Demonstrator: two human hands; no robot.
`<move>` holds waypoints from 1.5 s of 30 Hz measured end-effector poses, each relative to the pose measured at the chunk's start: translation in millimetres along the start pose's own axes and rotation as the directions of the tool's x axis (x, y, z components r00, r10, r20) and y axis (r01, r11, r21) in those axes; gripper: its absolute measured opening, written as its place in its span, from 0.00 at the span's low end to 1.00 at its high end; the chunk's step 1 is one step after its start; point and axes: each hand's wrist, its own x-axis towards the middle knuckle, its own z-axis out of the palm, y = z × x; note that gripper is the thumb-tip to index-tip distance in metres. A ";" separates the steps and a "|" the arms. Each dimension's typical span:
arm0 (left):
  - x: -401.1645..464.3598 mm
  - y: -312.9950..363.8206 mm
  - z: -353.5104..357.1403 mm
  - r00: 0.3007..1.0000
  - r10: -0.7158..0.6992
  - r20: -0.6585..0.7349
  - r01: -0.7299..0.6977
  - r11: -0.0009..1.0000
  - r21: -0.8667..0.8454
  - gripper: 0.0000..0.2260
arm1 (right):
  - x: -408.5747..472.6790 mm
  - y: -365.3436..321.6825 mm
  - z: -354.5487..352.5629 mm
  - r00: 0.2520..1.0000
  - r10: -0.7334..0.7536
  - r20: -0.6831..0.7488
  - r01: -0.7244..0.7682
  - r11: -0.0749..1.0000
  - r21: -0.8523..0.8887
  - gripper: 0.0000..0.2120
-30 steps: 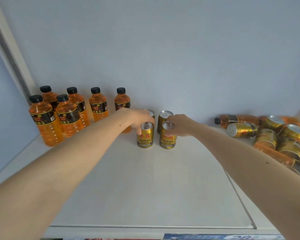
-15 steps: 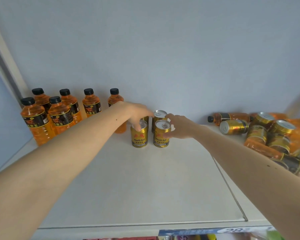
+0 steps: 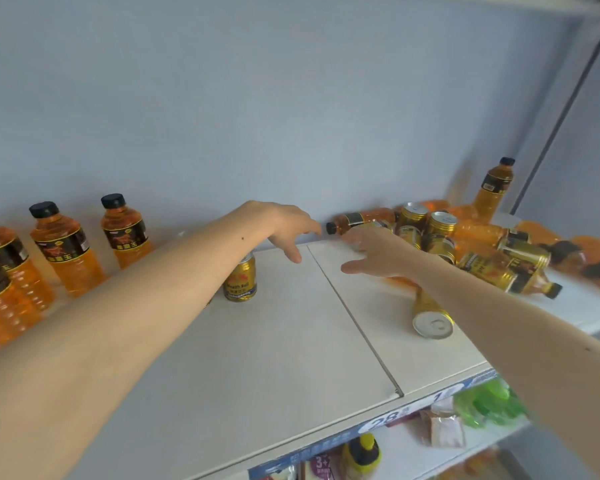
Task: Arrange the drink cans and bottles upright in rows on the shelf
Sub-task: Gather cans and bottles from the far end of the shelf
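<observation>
At the left, four upright orange plastic bottles [image 3: 66, 249] with black caps show, one cut by the frame edge. One upright gold can [image 3: 240, 278] stands beneath the left hand [image 3: 284, 226] — fingers spread, gripping nothing. The pale shelf [image 3: 274, 348] lies bare toward its front edge. The right hand [image 3: 378, 258], fingers open, reaches the jumbled pile [image 3: 482, 244] — its count unclear; one gold can on its side [image 3: 430, 315] lies nearer the front.

The pale shelf [image 3: 291, 341] is split by a seam running from 12 toward 5 o'clock. At 9 o'clock stand upright orange bottles [image 3: 66, 247], with a gold can [image 3: 240, 278] upright beside them. At 2 o'clock lies a jumbled pile of cans and bottles [image 3: 465, 244], and one fallen can [image 3: 430, 315] lies near it.
</observation>
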 end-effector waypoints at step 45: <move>111.3 214.9 -19.0 0.984 -0.013 0.180 0.087 0.907 -0.411 0.50 | -78.8 203.6 -32.1 0.998 0.059 -0.007 -0.057 0.926 -0.372 0.16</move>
